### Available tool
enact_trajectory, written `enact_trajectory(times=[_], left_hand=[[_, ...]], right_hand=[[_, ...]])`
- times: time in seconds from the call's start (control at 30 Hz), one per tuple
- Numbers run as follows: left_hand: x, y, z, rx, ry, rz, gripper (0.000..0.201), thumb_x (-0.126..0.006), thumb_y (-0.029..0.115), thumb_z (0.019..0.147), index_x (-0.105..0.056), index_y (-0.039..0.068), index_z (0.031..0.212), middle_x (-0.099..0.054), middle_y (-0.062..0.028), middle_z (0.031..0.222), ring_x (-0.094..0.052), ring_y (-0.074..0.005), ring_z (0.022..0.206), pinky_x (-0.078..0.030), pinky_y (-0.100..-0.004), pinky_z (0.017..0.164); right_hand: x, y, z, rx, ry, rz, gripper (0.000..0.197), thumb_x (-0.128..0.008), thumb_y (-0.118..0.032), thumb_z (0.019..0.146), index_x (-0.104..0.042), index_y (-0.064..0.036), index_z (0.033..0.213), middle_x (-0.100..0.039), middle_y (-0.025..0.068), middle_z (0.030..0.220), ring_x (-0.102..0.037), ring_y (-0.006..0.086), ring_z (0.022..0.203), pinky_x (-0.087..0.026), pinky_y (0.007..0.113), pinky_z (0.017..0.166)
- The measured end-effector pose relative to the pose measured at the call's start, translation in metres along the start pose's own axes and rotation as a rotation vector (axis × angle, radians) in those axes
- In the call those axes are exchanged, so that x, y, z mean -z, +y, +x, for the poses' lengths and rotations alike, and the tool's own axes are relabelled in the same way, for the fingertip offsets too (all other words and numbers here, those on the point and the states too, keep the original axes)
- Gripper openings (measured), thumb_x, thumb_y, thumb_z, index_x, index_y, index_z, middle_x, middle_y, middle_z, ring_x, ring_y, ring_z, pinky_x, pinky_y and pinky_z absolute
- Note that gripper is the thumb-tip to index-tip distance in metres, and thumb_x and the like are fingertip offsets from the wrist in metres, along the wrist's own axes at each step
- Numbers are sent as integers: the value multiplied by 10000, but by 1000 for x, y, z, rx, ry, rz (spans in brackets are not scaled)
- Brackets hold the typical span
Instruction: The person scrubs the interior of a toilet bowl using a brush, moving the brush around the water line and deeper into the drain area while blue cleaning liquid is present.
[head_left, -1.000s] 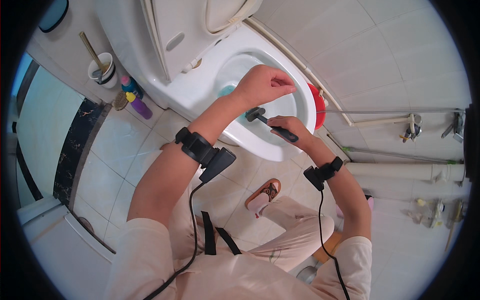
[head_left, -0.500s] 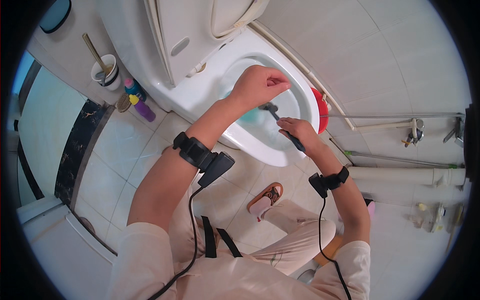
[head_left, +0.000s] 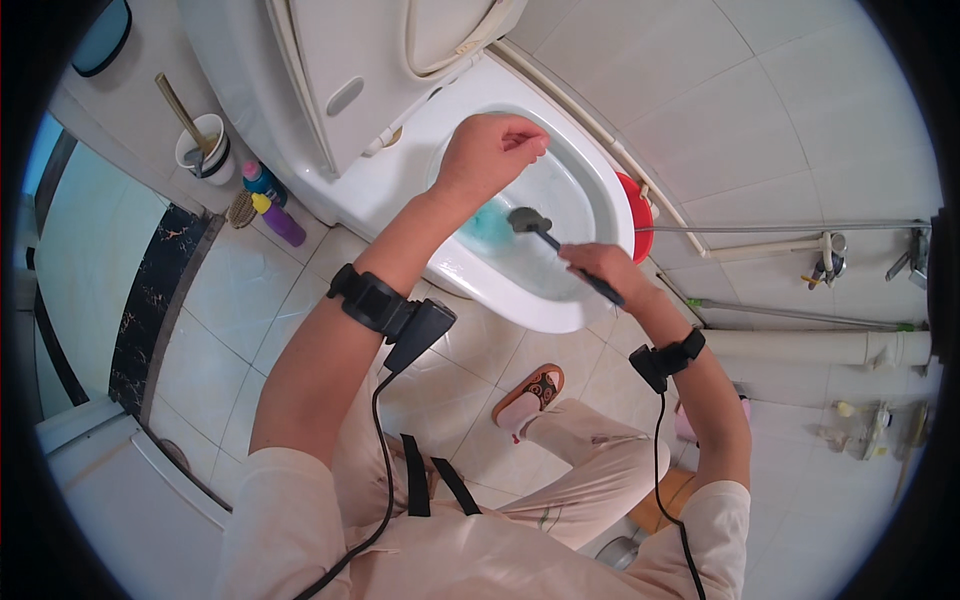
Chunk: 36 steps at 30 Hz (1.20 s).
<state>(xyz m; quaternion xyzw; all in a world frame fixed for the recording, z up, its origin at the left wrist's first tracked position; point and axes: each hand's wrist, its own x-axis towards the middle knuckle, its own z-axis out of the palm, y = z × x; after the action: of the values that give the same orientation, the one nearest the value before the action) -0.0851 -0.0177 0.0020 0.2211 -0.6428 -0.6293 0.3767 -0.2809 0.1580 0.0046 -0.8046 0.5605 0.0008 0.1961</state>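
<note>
A white toilet bowl (head_left: 548,318) lies in front of me, its lid (head_left: 350,60) raised. Blue-green liquid (head_left: 487,228) pools inside it. My right hand (head_left: 603,268) is wrapped round the dark handle of a toilet brush (head_left: 546,238), whose rounded dark head is inside the bowl beside the liquid. Over the bowl's far part hangs my left hand (head_left: 495,150), fingers curled closed, with nothing seen in them. It touches neither the brush nor the rim.
Left of the toilet stand a purple bottle with a yellow cap (head_left: 279,221), a blue-green bottle (head_left: 262,182) and a scrub brush (head_left: 241,209). A wall holder (head_left: 212,165) carries another brush. A red basin (head_left: 634,215) and pipes (head_left: 770,243) line the right wall.
The toilet brush head has shifted slightly left and shows more fully. My right hand has moved a little right and nearer me; my left hand has moved left and farther away.
</note>
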Motion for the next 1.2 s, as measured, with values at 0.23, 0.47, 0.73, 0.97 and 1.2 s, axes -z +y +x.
enact_trajectory(times=[0.23, 0.47, 0.73, 0.97, 1.2], left_hand=[[-1, -3, 1, -23, 35, 2, 164, -606, 90, 833, -642, -48, 915, -663, -88, 805, -632, -127, 747, -503, -235, 703], [6, 3, 1, -24, 89, 8, 169, -609, 114, 836, -646, -36, 903, -663, -85, 796, -632, -134, 728, -502, -237, 689], [2, -6, 0, -4, 95, 18, 168, -613, 115, 835, -648, -30, 912, -663, -85, 785, -633, -128, 730, -502, -236, 684], [-2, -6, 2, -22, 77, 48, 166, -612, 112, 833, -651, -27, 915, -663, -78, 785, -637, -124, 741, -489, -223, 661], [-8, -3, -2, -3, 40, 106, 158, -610, 114, 828, -655, -22, 895, -662, -75, 777, -636, -120, 731, -491, -225, 662]], right_hand=[[21, 14, 53, -189, 449, 177, 172, -571, -105, 848, -611, -8, 985, -617, 163, 795, -607, 284, 715, -482, 315, 664], [17, 77, -12, -458, 609, 408, 198, -559, -130, 887, -625, 14, 1005, -632, 65, 808, -562, 122, 688, -466, 251, 634], [22, 29, 26, -387, 617, 121, 162, -584, -107, 840, -633, -4, 956, -652, 141, 853, -629, 266, 764, -489, 308, 704], [35, 37, 38, -272, 618, 132, 152, -591, -115, 832, -639, -8, 930, -642, 150, 815, -627, 272, 758, -488, 321, 696], [27, 27, -95, -754, 576, 810, 202, -515, -139, 888, -608, 37, 918, -644, 124, 840, -649, 178, 728, -538, 264, 660]])
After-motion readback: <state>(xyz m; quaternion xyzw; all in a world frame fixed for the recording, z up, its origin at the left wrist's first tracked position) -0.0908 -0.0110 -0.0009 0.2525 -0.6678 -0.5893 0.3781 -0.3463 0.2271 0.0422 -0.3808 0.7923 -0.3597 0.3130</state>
